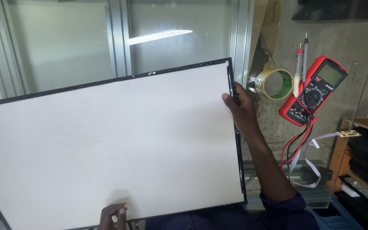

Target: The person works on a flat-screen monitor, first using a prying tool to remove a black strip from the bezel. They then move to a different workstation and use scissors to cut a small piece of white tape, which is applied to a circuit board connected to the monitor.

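The right hand [240,104] grips the right edge of a large white panel [107,149], thumb lying on the white face and the fingers curled behind the thin black frame, so it is clamped on the panel. The left hand [112,215] is at the panel's lower edge, fingers bent and loosely gathered, their tips touching the white face; whether it truly grips the edge cannot be told, since most of the hand is out of view. The panel spans the space between both hands, tilted, its upper right corner just above the right hand. Just right of the right hand lies a tape roll [273,84], and farther right a red multimeter [314,90] with its probes [302,57].
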